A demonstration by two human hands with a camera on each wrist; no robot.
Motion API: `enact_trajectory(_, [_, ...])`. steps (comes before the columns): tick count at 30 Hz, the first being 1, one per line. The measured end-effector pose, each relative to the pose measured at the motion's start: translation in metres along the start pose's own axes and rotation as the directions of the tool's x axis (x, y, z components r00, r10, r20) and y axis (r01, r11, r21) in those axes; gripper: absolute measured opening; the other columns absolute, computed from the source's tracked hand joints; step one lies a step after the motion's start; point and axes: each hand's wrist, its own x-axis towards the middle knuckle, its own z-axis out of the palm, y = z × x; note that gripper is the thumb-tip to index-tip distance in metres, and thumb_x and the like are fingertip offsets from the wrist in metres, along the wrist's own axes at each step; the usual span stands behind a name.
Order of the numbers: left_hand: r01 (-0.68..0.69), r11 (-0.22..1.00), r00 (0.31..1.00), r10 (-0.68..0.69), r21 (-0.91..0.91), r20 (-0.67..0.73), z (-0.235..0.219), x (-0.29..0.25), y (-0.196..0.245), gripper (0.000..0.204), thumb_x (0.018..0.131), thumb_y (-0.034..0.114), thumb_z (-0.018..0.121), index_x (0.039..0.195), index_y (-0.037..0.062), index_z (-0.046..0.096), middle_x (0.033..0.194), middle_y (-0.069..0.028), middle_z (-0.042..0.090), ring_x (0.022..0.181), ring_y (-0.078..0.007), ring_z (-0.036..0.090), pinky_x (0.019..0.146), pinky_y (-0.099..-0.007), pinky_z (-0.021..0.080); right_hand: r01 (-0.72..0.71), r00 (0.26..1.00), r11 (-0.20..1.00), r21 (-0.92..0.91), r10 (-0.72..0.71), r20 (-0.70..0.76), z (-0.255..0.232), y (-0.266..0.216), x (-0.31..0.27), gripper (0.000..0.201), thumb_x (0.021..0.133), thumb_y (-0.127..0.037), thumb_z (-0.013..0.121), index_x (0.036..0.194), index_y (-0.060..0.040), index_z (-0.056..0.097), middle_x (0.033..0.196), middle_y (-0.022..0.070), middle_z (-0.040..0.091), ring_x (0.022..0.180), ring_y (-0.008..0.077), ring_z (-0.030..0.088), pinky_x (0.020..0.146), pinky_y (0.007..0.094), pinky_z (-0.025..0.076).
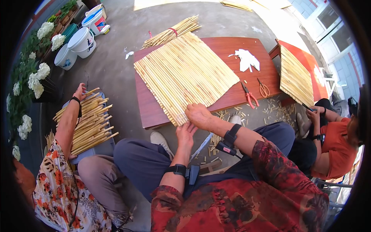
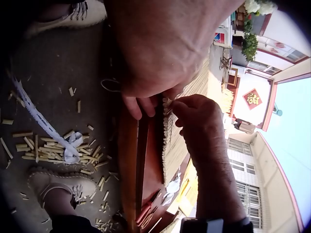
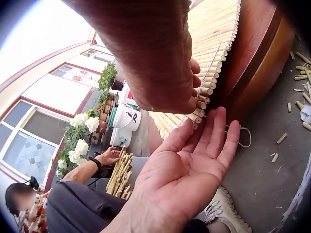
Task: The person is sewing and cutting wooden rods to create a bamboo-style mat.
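A mat of pale reed sticks [image 1: 185, 73] lies on a low red-brown table [image 1: 154, 112], its near corner reaching past the table edge. At that corner my left hand [image 1: 185, 136] pinches the outermost sticks between thumb and forefinger, palm up, the other fingers extended. From above, my right hand [image 1: 199, 115] grips the stick ends with curled fingers, close beside the left thumb. In the right wrist view, a thin white cord [image 3: 210, 65] runs across the sticks near their cut ends. A loose loop of cord [image 3: 249, 138] hangs below the left fingers.
Red-handled pliers [image 1: 250, 96], scissors [image 1: 264, 89] and white gloves [image 1: 247, 60] lie on the table. A tied reed bundle [image 1: 170, 34] is behind the mat. Another person at left has a hand by a reed pile [image 1: 89, 123]; one at right works on another mat [image 1: 295, 73]. Offcuts litter the floor.
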Motion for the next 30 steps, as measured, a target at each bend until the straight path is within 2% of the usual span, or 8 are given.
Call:
enact_trajectory(6, [-0.003,1.0,0.999,0.003,-0.002,0.041,0.007,-0.003,0.006,0.025,0.086,0.008,0.049,0.111,0.0012,0.047,0.104,-0.012,0.056,0.097,-0.0283,0.056,0.08,-0.0464,0.047,-0.072,0.993,0.969,0.236,0.048,0.107,-0.021,0.014,0.009,0.014,0.076,-0.012,0.054,0.081,0.0004,0.053,0.075,0.0131,0.058,0.067,0.0248,0.061,0.059,0.0365,0.049])
enact_trajectory(8, [-0.009,1.0,0.999,0.009,0.005,0.052,0.012,-0.007,0.01,0.026,0.086,0.008,0.049,0.111,0.0004,0.047,0.104,-0.0128,0.056,0.099,-0.0293,0.056,0.08,-0.0465,0.047,-0.396,0.915,0.526,0.752,0.156,0.373,-0.039,0.019,0.008,0.012,0.075,-0.011,0.055,0.079,0.0008,0.054,0.068,0.0109,0.058,0.055,0.017,0.06,0.047,0.0299,0.048])
enact_trajectory(9, [-0.018,1.0,0.998,0.016,0.019,0.063,0.014,-0.008,0.011,0.027,0.086,0.007,0.048,0.112,-0.0004,0.046,0.105,-0.0135,0.056,0.1,-0.0304,0.056,0.081,-0.0467,0.047,-0.45,0.893,0.252,0.857,0.136,0.429,-0.037,0.023,0.008,0.012,0.078,-0.012,0.052,0.079,0.0001,0.052,0.065,0.0066,0.056,0.043,0.0135,0.053,0.04,0.0267,0.043])
enact_trajectory(12, [-0.01,1.0,0.998,0.011,-0.006,0.059,0.014,-0.008,0.011,0.028,0.086,0.006,0.048,0.113,-0.0016,0.046,0.107,-0.0143,0.055,0.102,-0.031,0.055,0.081,-0.0467,0.047,-0.461,0.876,-0.101,0.881,0.109,0.471,-0.043,0.03,0.004,0.013,0.079,-0.013,0.053,0.083,0.0,0.053,0.066,0.0053,0.057,0.042,0.0117,0.05,0.038,0.0243,0.041])
enact_trajectory(17, [-0.007,0.999,0.998,0.009,-0.039,0.056,0.01,-0.001,0.006,0.028,0.085,0.005,0.049,0.112,-0.0017,0.046,0.108,-0.0145,0.055,0.104,-0.0304,0.054,0.083,-0.0481,0.046,-0.499,0.866,0.158,0.852,0.138,0.482,-0.056,0.032,-0.028,0.017,0.084,-0.017,0.056,0.09,-0.0013,0.054,0.066,0.0071,0.059,0.047,0.0148,0.054,0.044,0.026,0.042])
enact_trajectory(19, [-0.011,0.999,0.998,0.013,-0.033,0.057,0.009,0.003,0.003,0.028,0.085,0.004,0.05,0.112,-0.0016,0.047,0.109,-0.0145,0.055,0.104,-0.0301,0.054,0.083,-0.0487,0.046,-0.152,0.988,0.798,0.583,0.119,0.094,-0.047,0.036,-0.047,0.02,0.083,-0.018,0.057,0.095,-0.0022,0.058,0.072,0.0116,0.063,0.061,0.026,0.06,0.057,0.034,0.047])
enact_trajectory(22, [-0.006,1.0,1.0,0.006,-0.014,0.006,0.011,0.007,0.001,0.028,0.083,0.003,0.053,0.111,-0.0013,0.048,0.11,-0.0145,0.055,0.104,-0.0303,0.054,0.084,-0.0491,0.045,-0.386,0.888,0.831,0.4,0.216,0.406,-0.073,0.023,-0.054,0.021,0.081,-0.019,0.057,0.096,-0.0046,0.06,0.085,0.0145,0.063,0.078,0.0326,0.06,0.07,0.0381,0.046])
enact_trajectory(30, [-0.102,0.986,0.993,0.093,-0.134,-0.077,0.018,0.018,-0.005,0.032,0.079,-0.004,0.055,0.11,-0.0002,0.049,0.103,-0.0124,0.058,0.092,-0.0262,0.059,0.081,-0.0414,0.049,-0.122,0.989,0.831,0.542,0.054,0.14,-0.073,-0.019,-0.057,0.018,0.081,-0.019,0.057,0.088,-0.0024,0.06,0.08,0.0162,0.058,0.076,0.0341,0.056,0.068,0.0386,0.045])
